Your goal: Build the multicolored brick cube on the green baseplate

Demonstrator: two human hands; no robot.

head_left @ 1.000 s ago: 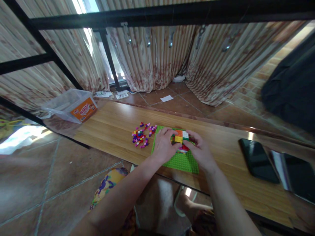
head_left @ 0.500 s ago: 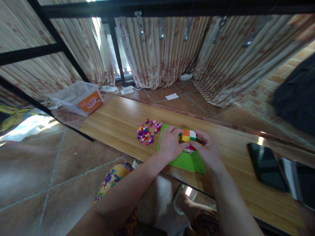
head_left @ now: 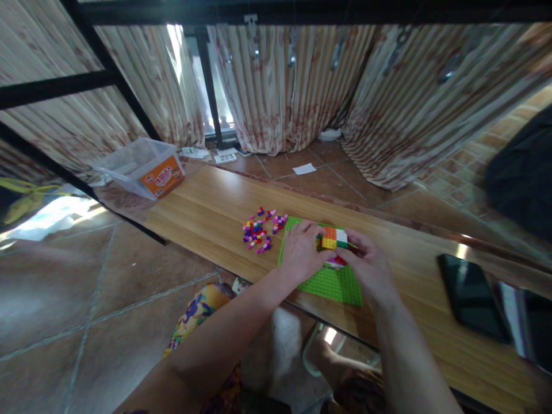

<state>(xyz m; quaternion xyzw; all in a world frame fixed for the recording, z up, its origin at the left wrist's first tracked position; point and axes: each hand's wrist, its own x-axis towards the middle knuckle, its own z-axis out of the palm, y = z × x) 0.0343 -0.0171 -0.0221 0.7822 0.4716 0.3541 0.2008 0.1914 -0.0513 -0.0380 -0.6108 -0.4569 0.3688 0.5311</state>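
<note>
A block of toy building bricks (head_left: pixel 334 237), with orange, white, yellow and green on top and pink, red and other colours lower down, stands on a green studded baseplate (head_left: pixel 330 288). My left hand (head_left: pixel 304 248) grips its left side, fingers behind and thumb at the front. On the opposite side my right hand (head_left: pixel 366 261) clasps it the same way, thumb near the other thumb. Both hands partly cover the bricks. Left of the baseplate lies a scatter of small loose bricks (head_left: pixel 257 234), mostly purple, pink and red.
A long wooden table (head_left: pixel 207 215) runs across the view. At its left end stands a clear plastic tub (head_left: pixel 144 167) with an orange label. To the right lie a black phone (head_left: pixel 472 296) and another dark object (head_left: pixel 537 325). A black metal frame (head_left: pixel 276 14) crosses above.
The whole view has shifted slightly, so everything appears a little farther right. Both hands keep their hold on the brick block, with almost no movement against the baseplate.
</note>
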